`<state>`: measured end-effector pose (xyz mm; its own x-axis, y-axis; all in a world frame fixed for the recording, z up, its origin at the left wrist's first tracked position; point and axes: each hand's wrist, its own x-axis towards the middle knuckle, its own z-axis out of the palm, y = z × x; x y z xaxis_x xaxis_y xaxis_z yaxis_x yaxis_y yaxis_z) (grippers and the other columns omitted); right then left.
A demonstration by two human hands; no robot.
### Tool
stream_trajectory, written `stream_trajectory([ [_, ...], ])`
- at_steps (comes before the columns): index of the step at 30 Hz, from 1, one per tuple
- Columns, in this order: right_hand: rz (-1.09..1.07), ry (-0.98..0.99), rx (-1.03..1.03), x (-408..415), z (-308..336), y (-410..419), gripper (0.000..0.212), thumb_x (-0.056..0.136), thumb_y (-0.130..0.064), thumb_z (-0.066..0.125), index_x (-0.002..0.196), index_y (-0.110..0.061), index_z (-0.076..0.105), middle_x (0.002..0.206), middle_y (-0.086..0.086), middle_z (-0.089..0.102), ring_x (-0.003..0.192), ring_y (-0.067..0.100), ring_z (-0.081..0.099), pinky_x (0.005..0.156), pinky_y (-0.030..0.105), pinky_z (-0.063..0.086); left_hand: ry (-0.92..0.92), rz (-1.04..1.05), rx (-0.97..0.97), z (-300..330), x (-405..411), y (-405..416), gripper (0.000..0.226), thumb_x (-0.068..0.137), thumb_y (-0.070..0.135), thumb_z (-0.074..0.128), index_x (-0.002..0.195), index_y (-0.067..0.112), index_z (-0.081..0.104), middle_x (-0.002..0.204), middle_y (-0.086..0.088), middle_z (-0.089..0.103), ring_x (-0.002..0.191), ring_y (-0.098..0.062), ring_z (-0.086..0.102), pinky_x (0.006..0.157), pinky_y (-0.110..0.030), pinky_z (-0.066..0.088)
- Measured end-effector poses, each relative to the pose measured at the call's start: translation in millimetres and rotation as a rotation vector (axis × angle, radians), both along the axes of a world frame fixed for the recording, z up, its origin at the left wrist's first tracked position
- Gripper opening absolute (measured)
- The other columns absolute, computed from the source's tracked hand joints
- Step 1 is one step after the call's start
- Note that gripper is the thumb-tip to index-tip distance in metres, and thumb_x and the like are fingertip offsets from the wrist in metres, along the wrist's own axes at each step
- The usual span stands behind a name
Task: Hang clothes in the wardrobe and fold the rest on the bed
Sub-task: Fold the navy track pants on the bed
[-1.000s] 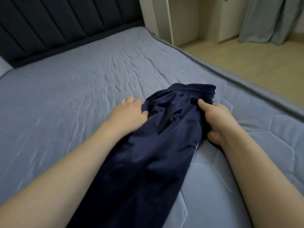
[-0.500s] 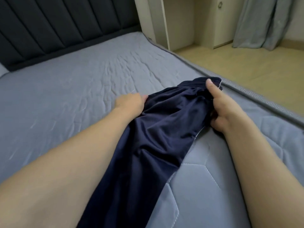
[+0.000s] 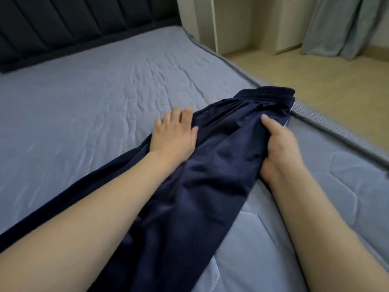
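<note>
Dark navy trousers [image 3: 189,186] of smooth, shiny cloth lie lengthwise and rumpled on the grey-blue quilted bed [image 3: 84,123], their gathered elastic waistband [image 3: 267,95] at the mattress's far right edge.

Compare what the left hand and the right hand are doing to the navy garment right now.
The left hand lies flat, fingers spread, pressing on the navy garment; the right hand is curled, pinching a bunch of fabric at its side edge. The left hand sits at the garment's inner edge, toward the middle of the bed; the right is on the side nearer the mattress edge. Both touch the garment below its waistband.
</note>
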<state>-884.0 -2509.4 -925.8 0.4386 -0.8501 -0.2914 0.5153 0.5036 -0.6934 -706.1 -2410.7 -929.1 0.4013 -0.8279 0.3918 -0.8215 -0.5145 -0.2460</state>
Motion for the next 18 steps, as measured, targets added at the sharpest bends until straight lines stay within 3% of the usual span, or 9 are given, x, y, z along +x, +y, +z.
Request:
stream_trajectory([
  [3, 0.083, 0.035, 0.085, 1, 2, 23, 0.039, 0.081, -0.017, 0.068, 0.119, -0.009, 0.062, 0.102, 0.011, 0.073, 0.089, 0.028, 0.071, 0.074, 0.046, 0.058, -0.082, 0.147, -0.046, 0, -4, 80, 0.038, 0.085, 0.034, 0.057, 0.109, 0.005, 0.053, 0.099, -0.017, 0.057, 0.084, -0.036, 0.053, 0.067, -0.043, 0.042],
  [5, 0.152, 0.100, 0.112, 4, 4, 39, 0.041, 0.077, -0.020, 0.069, 0.117, -0.010, 0.063, 0.097, 0.008, 0.074, 0.083, 0.025, 0.072, 0.065, 0.041, 0.059, 0.051, 0.289, 0.011, 3, -5, 115, 0.033, 0.090, 0.037, 0.052, 0.100, 0.006, 0.055, 0.096, -0.016, 0.060, 0.086, -0.037, 0.055, 0.068, -0.044, 0.043],
  [7, 0.182, 0.149, 0.119, 5, 6, 54, 0.044, 0.075, -0.022, 0.071, 0.117, -0.013, 0.062, 0.095, 0.006, 0.074, 0.080, 0.024, 0.072, 0.065, 0.042, 0.059, 0.189, 0.398, 0.074, 10, -4, 124, 0.038, 0.096, 0.042, 0.042, 0.100, 0.007, 0.055, 0.102, -0.014, 0.062, 0.093, -0.035, 0.055, 0.070, -0.040, 0.039],
  [10, 0.190, 0.153, 0.129, 4, 8, 67, 0.040, 0.078, -0.022, 0.070, 0.116, -0.013, 0.063, 0.092, 0.006, 0.075, 0.077, 0.024, 0.073, 0.067, 0.044, 0.059, 0.299, 0.392, 0.065, 27, -2, 107, 0.034, 0.098, 0.036, 0.037, 0.098, 0.008, 0.055, 0.109, -0.014, 0.062, 0.094, -0.033, 0.055, 0.068, -0.034, 0.033],
  [12, 0.184, 0.142, 0.156, 2, 10, 69, 0.035, 0.082, -0.022, 0.068, 0.115, -0.012, 0.064, 0.090, 0.006, 0.075, 0.075, 0.023, 0.073, 0.064, 0.041, 0.059, 0.681, 0.427, -0.031, 41, 1, 89, 0.032, 0.096, 0.029, 0.039, 0.106, 0.003, 0.056, 0.112, -0.014, 0.061, 0.093, -0.031, 0.056, 0.069, -0.032, 0.038],
  [15, 0.145, 0.114, 0.173, 2, 11, 69, 0.031, 0.085, -0.022, 0.064, 0.114, -0.010, 0.063, 0.088, 0.005, 0.075, 0.073, 0.021, 0.073, 0.061, 0.036, 0.059, 1.399, 0.464, -0.201, 63, 10, 76, 0.032, 0.094, 0.029, 0.052, 0.110, 0.005, 0.064, 0.098, -0.011, 0.071, 0.086, -0.025, 0.068, 0.072, -0.030, 0.054],
  [16, 0.123, 0.109, 0.169, 3, 11, 69, 0.030, 0.086, -0.022, 0.064, 0.113, -0.010, 0.062, 0.087, 0.005, 0.075, 0.072, 0.019, 0.073, 0.060, 0.035, 0.059, 1.507, 0.499, -0.161, 68, 14, 77, 0.030, 0.094, 0.034, 0.056, 0.107, 0.008, 0.066, 0.096, -0.010, 0.074, 0.085, -0.025, 0.070, 0.074, -0.033, 0.056],
  [18, 0.081, 0.114, 0.155, 4, 10, 69, 0.032, 0.085, -0.023, 0.064, 0.114, -0.010, 0.059, 0.092, 0.005, 0.074, 0.075, 0.019, 0.073, 0.062, 0.035, 0.060, 1.538, 0.496, -0.136, 69, 29, 75, 0.030, 0.094, 0.035, 0.059, 0.108, 0.009, 0.066, 0.101, -0.012, 0.073, 0.089, -0.026, 0.070, 0.078, -0.038, 0.056],
])
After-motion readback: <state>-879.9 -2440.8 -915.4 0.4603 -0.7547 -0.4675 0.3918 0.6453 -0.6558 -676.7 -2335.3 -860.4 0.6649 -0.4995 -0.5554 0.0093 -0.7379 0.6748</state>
